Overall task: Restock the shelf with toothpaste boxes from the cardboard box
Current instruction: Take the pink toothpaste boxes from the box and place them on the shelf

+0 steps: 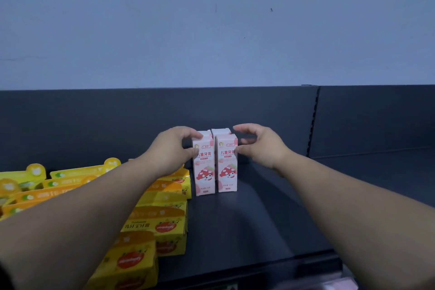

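Stands pink toothpaste boxes (204, 167) upright on the shelf (259, 219), just beside yellow boxes (162, 226), likely for a neat row. Grips the left one with the left hand (171, 150); cups the right hand (259, 146), loosely open, by the right one, likely to straighten it.

Yellow cartons (150, 226) lie stacked below and left of the left hand (169, 148). A pale wall (211, 30) rises beyond it. A slotted upright (314, 122) stands right of the right hand (261, 146).

Shelf (270, 219): pink toothpaste boxes (204, 167) upright, touching | left hand (171, 150): grips left front box's top | right hand (259, 146): cupped, thumb at right box | yellow toothpaste boxes (162, 226): lying left
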Demonstrator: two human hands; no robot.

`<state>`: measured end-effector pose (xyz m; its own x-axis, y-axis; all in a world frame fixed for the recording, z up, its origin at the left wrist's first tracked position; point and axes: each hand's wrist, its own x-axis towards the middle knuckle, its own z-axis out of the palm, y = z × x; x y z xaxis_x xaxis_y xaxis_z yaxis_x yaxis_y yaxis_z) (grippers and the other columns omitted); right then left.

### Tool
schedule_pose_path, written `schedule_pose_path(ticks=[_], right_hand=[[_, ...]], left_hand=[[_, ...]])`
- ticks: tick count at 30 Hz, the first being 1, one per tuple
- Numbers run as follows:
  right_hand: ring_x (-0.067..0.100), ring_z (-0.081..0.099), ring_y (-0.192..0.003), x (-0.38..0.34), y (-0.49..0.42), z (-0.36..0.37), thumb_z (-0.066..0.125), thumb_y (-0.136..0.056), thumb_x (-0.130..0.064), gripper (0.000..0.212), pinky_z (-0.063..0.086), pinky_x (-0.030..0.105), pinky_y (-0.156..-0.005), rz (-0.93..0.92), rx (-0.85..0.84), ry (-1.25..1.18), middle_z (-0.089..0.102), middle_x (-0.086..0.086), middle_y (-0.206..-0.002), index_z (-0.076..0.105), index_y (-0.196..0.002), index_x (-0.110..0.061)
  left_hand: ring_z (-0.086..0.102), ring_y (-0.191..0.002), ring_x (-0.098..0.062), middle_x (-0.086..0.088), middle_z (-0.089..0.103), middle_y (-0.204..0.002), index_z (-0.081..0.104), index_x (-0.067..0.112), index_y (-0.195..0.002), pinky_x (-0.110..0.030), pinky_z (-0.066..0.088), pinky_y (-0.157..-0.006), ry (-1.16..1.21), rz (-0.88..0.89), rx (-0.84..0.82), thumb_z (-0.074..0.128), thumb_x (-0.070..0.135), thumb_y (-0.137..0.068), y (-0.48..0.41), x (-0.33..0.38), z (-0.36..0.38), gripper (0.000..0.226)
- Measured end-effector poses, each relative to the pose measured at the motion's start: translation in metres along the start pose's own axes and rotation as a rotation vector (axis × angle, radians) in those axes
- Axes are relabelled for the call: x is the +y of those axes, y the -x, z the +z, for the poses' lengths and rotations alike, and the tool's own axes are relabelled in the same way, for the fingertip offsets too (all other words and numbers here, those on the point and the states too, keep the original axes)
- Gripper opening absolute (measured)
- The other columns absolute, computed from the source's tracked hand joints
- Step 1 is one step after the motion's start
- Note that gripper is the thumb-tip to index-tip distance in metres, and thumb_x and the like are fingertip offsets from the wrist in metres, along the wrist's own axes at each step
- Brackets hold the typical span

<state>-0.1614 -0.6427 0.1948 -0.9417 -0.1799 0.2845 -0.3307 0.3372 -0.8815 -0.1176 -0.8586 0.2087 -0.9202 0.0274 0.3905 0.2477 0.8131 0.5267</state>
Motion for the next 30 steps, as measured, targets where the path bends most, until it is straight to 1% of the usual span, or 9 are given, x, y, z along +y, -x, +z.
schedule_pose_path(ticks=[2, 3, 5, 7, 11, 15, 20, 25, 30], right_hand=[[0.006, 0.056, -0.112, -0.002, 0.008, -0.001, 0.074, -0.083, -0.009, 0.051, 0.049, 0.019, -0.07, 0.001, 0.066, 0.063, 0.054, -0.012, -0.13, 0.059, -0.126, -0.031], [0.007, 0.055, -0.114, -0.003, 0.013, -0.001, 0.073, -0.083, -0.011, 0.051, 0.05, 0.022, -0.077, 0.006, 0.097, 0.101, 0.053, -0.011, -0.134, 0.058, -0.128, -0.031], [0.011, 0.052, -0.12, -0.003, 0.028, -0.003, 0.072, -0.085, -0.018, 0.052, 0.048, 0.026, -0.092, 0.011, 0.147, 0.246, 0.049, -0.008, -0.139, 0.055, -0.132, -0.031], [0.012, 0.049, -0.123, 0.0, 0.046, -0.008, 0.072, -0.085, -0.027, 0.053, 0.043, 0.026, -0.098, 0.01, 0.166, 0.408, 0.045, -0.006, -0.141, 0.053, -0.134, -0.032], [0.011, 0.044, -0.126, 0.009, 0.089, -0.02, 0.069, -0.086, -0.037, 0.056, 0.038, 0.023, -0.096, 0.044, 0.188, 0.565, 0.039, -0.009, -0.143, 0.048, -0.138, -0.034], [0.016, 0.039, -0.13, 0.016, 0.13, -0.038, 0.066, -0.087, -0.045, 0.062, 0.042, 0.034, -0.101, 0.104, 0.21, 0.695, 0.034, -0.009, -0.144, 0.041, -0.142, -0.033], [0.02, 0.028, -0.138, 0.028, 0.186, -0.071, 0.062, -0.088, -0.052, 0.069, 0.031, 0.037, -0.112, 0.154, 0.27, 0.832, 0.028, -0.006, -0.15, 0.034, -0.147, -0.032], [0.021, 0.023, -0.142, 0.047, 0.267, -0.132, 0.06, -0.087, -0.056, 0.071, 0.022, 0.039, -0.117, 0.228, 0.348, 0.936, 0.026, -0.002, -0.154, 0.032, -0.148, -0.032], [0.021, 0.021, -0.144, 0.064, 0.375, -0.217, 0.058, -0.087, -0.059, 0.072, 0.022, 0.042, -0.118, 0.401, 0.415, 0.965, 0.023, -0.004, -0.156, 0.03, -0.149, -0.034]], left_hand=[[0.047, -0.124, -0.012, 0.006, 0.049, -0.14, 0.058, 0.028, -0.125, -0.007, 0.04, -0.06, -0.035, 0.022, 0.031, 0.064, 0.022, -0.091, 0.005, 0.004, 0.0, 0.036], [0.048, -0.123, -0.012, 0.006, 0.049, -0.14, 0.058, 0.027, -0.126, -0.009, 0.041, -0.066, -0.066, 0.034, 0.05, 0.065, 0.022, -0.09, 0.008, 0.007, 0.0, 0.037], [0.05, -0.123, -0.014, 0.005, 0.05, -0.139, 0.058, 0.027, -0.127, -0.021, 0.043, -0.084, -0.139, 0.068, 0.066, 0.067, 0.024, -0.088, 0.012, 0.014, 0.003, 0.04], [0.051, -0.121, -0.015, 0.006, 0.052, -0.137, 0.059, 0.029, -0.126, -0.028, 0.042, -0.093, -0.181, 0.115, 0.036, 0.069, 0.028, -0.085, 0.016, 0.022, 0.01, 0.043], [0.049, -0.123, -0.015, 0.008, 0.051, -0.136, 0.056, 0.031, -0.128, -0.031, 0.04, -0.098, -0.202, 0.206, -0.006, 0.067, 0.036, -0.083, 0.032, 0.04, 0.033, 0.047], [0.045, -0.127, -0.015, 0.008, 0.046, -0.14, 0.049, 0.03, -0.135, -0.031, 0.036, -0.103, -0.211, 0.301, -0.051, 0.066, 0.039, -0.084, 0.055, 0.068, 0.055, 0.055], [0.041, -0.13, -0.017, 0.006, 0.041, -0.143, 0.039, 0.03, -0.142, -0.032, 0.031, -0.11, -0.288, 0.432, -0.107, 0.063, 0.046, -0.084, 0.088, 0.112, 0.086, 0.065], [0.029, -0.139, -0.019, 0.003, 0.024, -0.154, 0.026, 0.032, -0.148, -0.034, 0.023, -0.114, -0.289, 0.487, -0.193, 0.058, 0.05, -0.086, 0.135, 0.179, 0.137, 0.072], [0.022, -0.142, -0.021, 0.003, 0.015, -0.157, 0.019, 0.034, -0.149, -0.037, 0.02, -0.116, -0.232, 0.546, -0.251, 0.058, 0.053, -0.085, 0.197, 0.268, 0.197, 0.077]])
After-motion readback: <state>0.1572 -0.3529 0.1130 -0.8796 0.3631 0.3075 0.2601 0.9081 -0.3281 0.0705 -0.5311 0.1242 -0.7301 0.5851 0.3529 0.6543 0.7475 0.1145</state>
